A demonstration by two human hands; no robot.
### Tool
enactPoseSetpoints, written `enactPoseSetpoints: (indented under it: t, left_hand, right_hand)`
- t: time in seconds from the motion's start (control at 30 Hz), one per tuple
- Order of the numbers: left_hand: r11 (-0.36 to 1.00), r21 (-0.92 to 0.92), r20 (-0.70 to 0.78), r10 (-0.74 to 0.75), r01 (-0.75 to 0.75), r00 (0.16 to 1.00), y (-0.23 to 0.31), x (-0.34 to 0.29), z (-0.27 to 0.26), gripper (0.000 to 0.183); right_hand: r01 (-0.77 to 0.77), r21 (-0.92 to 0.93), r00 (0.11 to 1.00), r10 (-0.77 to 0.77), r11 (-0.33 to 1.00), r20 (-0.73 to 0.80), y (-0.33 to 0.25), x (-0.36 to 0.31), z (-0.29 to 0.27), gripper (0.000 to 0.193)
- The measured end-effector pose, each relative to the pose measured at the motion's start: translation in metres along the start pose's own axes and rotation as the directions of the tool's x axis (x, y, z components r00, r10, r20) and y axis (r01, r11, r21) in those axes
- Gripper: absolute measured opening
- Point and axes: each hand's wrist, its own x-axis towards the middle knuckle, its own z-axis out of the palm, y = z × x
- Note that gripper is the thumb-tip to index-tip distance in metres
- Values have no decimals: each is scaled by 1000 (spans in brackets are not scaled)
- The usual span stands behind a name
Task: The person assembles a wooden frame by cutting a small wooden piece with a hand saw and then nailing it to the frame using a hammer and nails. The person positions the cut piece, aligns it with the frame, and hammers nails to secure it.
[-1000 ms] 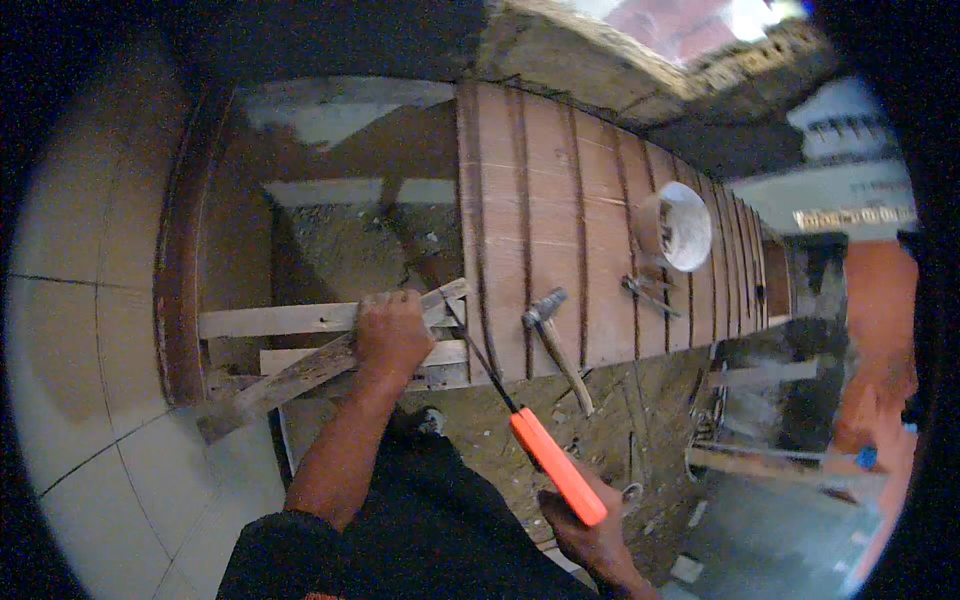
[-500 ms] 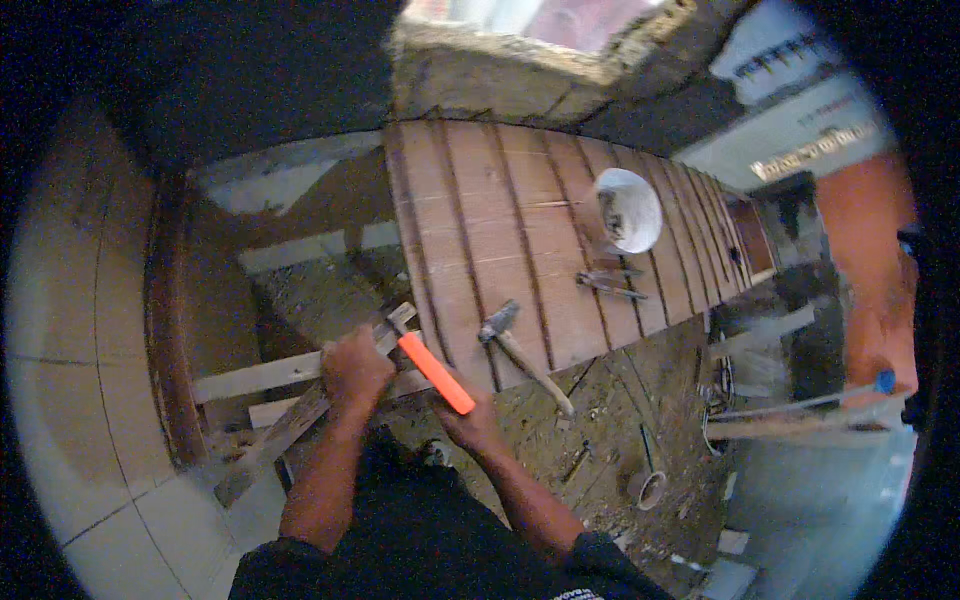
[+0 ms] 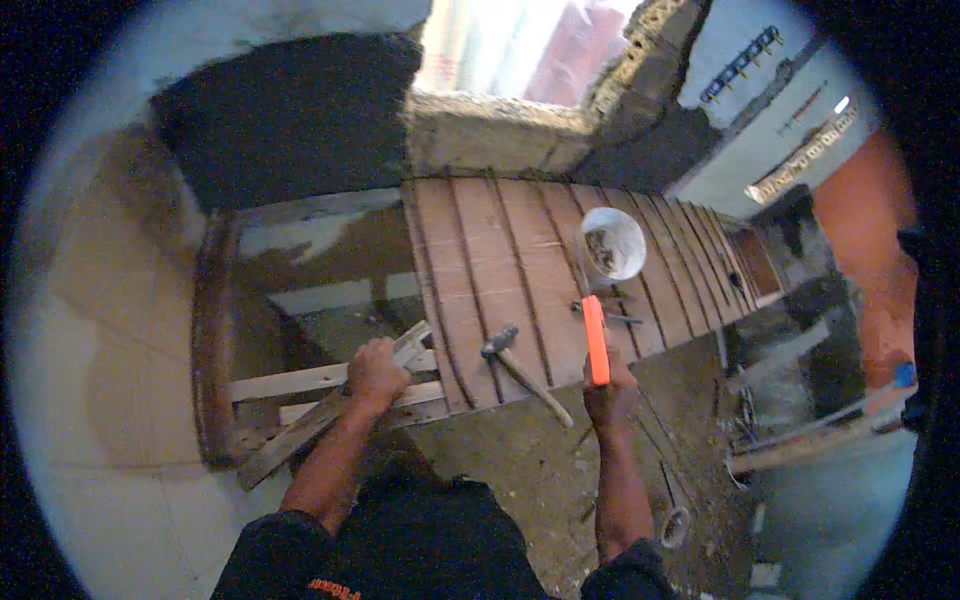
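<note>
My left hand (image 3: 378,374) is closed round a narrow wooden strip (image 3: 290,437), which lies slanting across the timber frame left of the boarded deck. Out to the right, my right hand (image 3: 611,392) grips a tool with a straight, bright orange bar (image 3: 597,340); the rest of the tool is hard to make out. A claw hammer (image 3: 503,343) with a wooden handle lies between my hands on the plywood deck (image 3: 465,262), its handle end over the deck's near edge. Pincers (image 3: 628,319) lie behind the orange tool, partly hidden.
A white bucket (image 3: 630,246) sits on the deck, which is crossed by several dark rods (image 3: 523,285). At the left, wooden battens (image 3: 290,382) span an open gap. Debris and a round white item (image 3: 676,526) lie on the floor. A window opening (image 3: 520,60) is beyond the deck.
My right hand has carried the orange tool away from the strip, to the right and over the deck's near edge. The left hand still holds the strip. The view has tilted up.
</note>
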Motion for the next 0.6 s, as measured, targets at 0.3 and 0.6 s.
enactPoseSetpoints:
  t: [0.3, 0.6]
  left_hand:
    - [647, -733, 357, 106, 209, 928, 14, -65, -132, 48]
    - [220, -934, 334, 251, 282, 909, 43, -127, -123, 44]
  right_hand:
    - [205, -236, 978, -190, 950, 86, 55, 1, 95, 60]
    - [-122, 31, 845, 87, 992, 528, 6, -82, 73, 43]
